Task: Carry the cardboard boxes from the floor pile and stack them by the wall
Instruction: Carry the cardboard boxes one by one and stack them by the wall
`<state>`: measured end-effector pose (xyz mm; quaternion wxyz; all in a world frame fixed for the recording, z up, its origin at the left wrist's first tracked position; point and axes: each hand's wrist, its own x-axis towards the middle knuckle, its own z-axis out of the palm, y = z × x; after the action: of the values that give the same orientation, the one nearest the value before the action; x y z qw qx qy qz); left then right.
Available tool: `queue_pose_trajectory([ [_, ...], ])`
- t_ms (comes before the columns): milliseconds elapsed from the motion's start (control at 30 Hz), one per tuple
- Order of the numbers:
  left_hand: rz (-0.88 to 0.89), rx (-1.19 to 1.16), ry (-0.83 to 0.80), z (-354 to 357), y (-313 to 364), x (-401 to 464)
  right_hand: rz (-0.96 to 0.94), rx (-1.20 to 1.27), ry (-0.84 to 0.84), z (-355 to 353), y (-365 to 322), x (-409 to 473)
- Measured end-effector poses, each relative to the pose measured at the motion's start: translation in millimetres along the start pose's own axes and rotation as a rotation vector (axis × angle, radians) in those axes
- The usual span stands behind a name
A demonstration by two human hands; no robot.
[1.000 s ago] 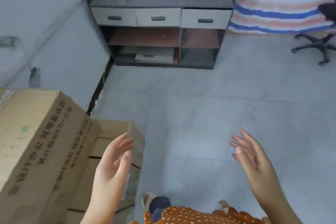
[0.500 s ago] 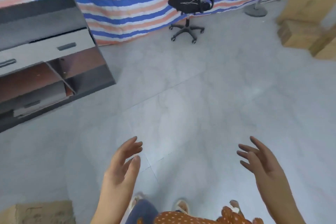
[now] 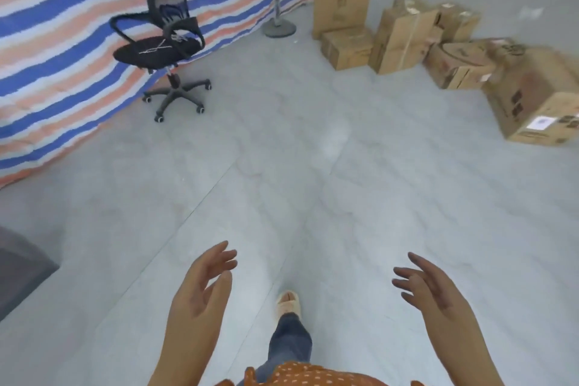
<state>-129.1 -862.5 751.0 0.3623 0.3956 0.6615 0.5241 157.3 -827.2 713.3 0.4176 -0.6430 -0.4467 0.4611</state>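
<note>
Cardboard boxes point(image 3: 438, 50) far right — office chair point(image 3: 163, 41) left.

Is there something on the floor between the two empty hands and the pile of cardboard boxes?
Nothing visible. The left hand and right hand are open and empty, and bare grey floor runs up to the cardboard boxes. The office chair and the lamp stand stand off to the left.

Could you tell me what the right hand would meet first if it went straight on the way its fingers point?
Probably nothing near: the right hand points up-left over bare floor; depth is unclear.
</note>
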Motion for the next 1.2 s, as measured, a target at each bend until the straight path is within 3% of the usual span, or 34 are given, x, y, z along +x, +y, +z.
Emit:
queue_pose_trajectory([
  [233, 0.118, -0.009, -0.226, 77.4, 58.6, 169.3, -0.066, 0.044, 0.147, 9.2, -67.5, 135.2],
  [500, 0.051, 0.06, -0.385, 170.0, 61.4, 281.6, 0.053, 0.117, 0.306, -17.2, -68.3, 242.2],
  [733, 0.023, 0.058, -0.32, 299.9, 79.5, 384.9, 0.08, 0.12, 0.312, -70.7, -72.7, 399.4],
  [967, 0.055, 0.005, -0.32, 444.5, 127.9, 470.5, -0.007, 0.049, 0.256, -149.4, -133.7, 571.9],
  [1200, -0.012, 0.042, -0.312, 525.8, 137.3, 557.0, 0.034, 0.009, 0.197, -166.1, -150.3, 698.8],
])
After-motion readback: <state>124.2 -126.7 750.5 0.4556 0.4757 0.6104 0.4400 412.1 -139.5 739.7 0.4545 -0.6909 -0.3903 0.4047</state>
